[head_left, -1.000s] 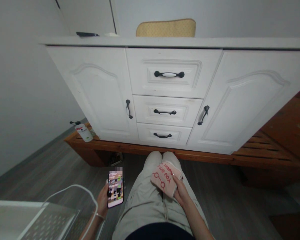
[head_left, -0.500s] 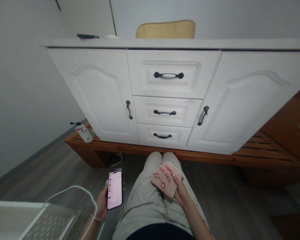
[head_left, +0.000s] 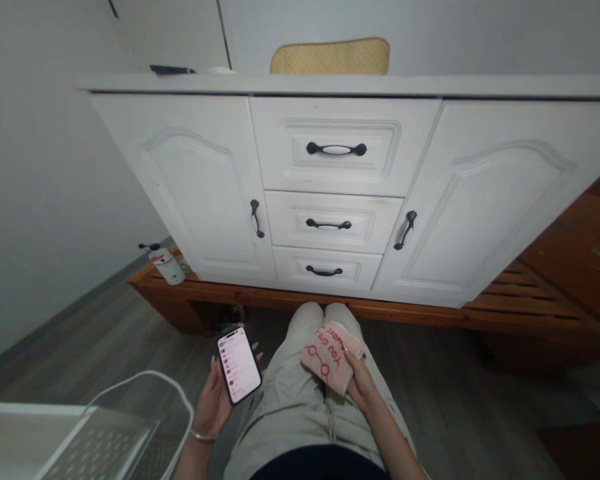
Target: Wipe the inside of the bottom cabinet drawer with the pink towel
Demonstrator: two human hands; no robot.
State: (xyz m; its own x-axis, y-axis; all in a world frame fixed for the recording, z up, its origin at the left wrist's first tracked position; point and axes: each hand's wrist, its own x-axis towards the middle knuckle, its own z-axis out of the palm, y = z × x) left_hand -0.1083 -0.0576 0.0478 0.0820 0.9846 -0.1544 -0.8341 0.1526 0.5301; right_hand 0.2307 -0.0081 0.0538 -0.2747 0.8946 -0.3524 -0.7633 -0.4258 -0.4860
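Observation:
I sit facing a white cabinet (head_left: 340,187) with three drawers between two doors. My left hand (head_left: 213,403) holds a phone (head_left: 239,365) with a lit pink screen, tilted toward my left knee. My right hand (head_left: 363,387) rests on my right thigh and grips a folded pink cloth (head_left: 330,355) with red lettering. My beige trousers (head_left: 300,407) fill the lower middle of the view.
The cabinet stands on a low wooden slatted base (head_left: 430,310). A white spray bottle (head_left: 166,264) stands on the base's left end. A white wire rack (head_left: 105,427) is at lower left. A yellow cushioned chair back (head_left: 330,57) shows behind the cabinet top. Grey wood floor lies all around.
My left hand has swung the phone rightward and tilted it toward my knee; its screen changed from pictures to a pink list. The right hand and cloth stayed put.

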